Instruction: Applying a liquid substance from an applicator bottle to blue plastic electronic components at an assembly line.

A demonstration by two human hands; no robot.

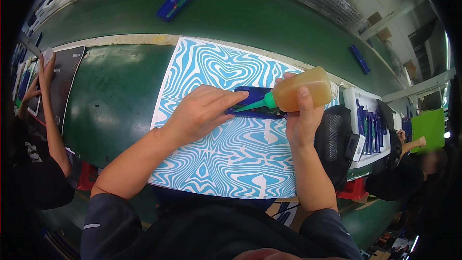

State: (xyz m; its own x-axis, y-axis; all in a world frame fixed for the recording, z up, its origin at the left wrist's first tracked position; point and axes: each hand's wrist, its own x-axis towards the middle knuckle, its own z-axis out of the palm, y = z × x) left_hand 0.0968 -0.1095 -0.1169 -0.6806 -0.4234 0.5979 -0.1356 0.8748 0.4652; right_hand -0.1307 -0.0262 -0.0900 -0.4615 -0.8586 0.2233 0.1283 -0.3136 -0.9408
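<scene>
Amber liquid fills the squeeze bottle (306, 88) that the right hand (302, 115) grips, its fingers closed round the body with the thumb across the front. The bottle lies tilted on its side, and its green nozzle (255, 104) points left and slightly down, just above the dark blue plastic part (254, 92) under the left fingers. The left hand (199, 110) rests flat on that part, fingers stretched out together and pressing down on its near edge rather than curled round it; the nozzle tip ends right by the left fingertips (240, 95).

Beneath both hands, the blue part sits on a mat (216, 159) with a swirling light blue and white pattern, spread on the green tabletop (115, 96). Beyond the fingers, past a pale strip, a green belt carries a blue tray (175, 3). To the right of the right-hand fingers stands a black mesh object (332, 135), and beyond it a white tray (368, 125) packed with upright blue pieces. Far to the left of the left fingers, another person's raised hand (45, 67) is at a dark panel (65, 79). At the far right, a second co-worker (414, 163) sits near a bright green sheet (427, 127).
</scene>
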